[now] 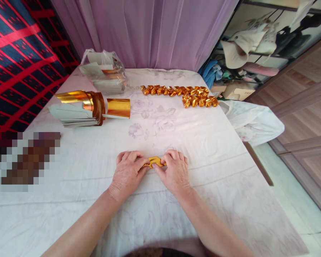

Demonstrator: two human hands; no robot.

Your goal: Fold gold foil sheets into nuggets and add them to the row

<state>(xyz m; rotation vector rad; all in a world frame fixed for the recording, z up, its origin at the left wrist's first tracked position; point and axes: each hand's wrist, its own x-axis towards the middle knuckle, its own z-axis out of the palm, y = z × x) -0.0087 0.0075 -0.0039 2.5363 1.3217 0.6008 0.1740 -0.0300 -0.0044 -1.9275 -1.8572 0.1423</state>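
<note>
A small folded piece of gold foil paper (155, 161) lies low over the cloth-covered table (96, 200), between both hands. My left hand (128, 171) pinches its left end with thumb and forefinger. At the right end, my right hand (175, 169) grips it with the thumb pressed on the front, the other fingers curled. The ends of the paper are hidden under the fingers. Farther back stand a stack of gold and white paper sheets (80, 119) and a single gold sheet (118, 107) beside it. Folded gold paper pieces (175, 90) sit in two rows at the back right.
A clear plastic bag (107, 73) with more paper stands at the back left. A purple curtain (147, 32) hangs behind the table. Shelves with a white cap (235, 50) and a white plastic bag (254, 119) are off the right edge. A pixelated patch covers something at left.
</note>
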